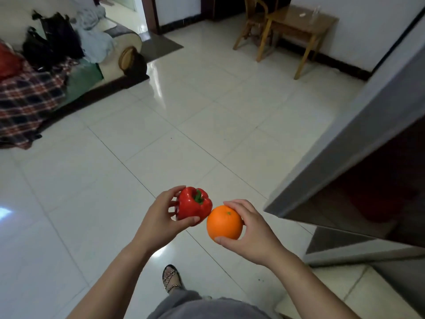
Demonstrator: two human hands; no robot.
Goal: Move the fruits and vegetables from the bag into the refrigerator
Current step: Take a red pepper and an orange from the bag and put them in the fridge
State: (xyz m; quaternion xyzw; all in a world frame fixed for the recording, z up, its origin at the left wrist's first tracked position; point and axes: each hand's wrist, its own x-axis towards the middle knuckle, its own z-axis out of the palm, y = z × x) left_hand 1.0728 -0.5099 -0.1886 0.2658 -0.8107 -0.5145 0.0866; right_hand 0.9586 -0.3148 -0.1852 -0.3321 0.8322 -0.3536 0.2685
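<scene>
My left hand [162,215] grips a red bell pepper [194,206] with a green stem, thumb under it and fingers behind. Just to its right, my right hand [253,229] holds an orange [224,223] between thumb and fingers. The two items almost touch above the tiled floor. A grey refrigerator door [358,125] stands open at the right, with the dark inside of the refrigerator [377,192] behind it. A red bag [8,62] lies on the sofa at the far left.
A sofa [76,72] with a plaid blanket, black bags and clothes fills the upper left. A wooden table [301,26] and chair [253,21] stand at the back. White tiled floor [161,125] lies between. My sandalled foot [171,278] shows below.
</scene>
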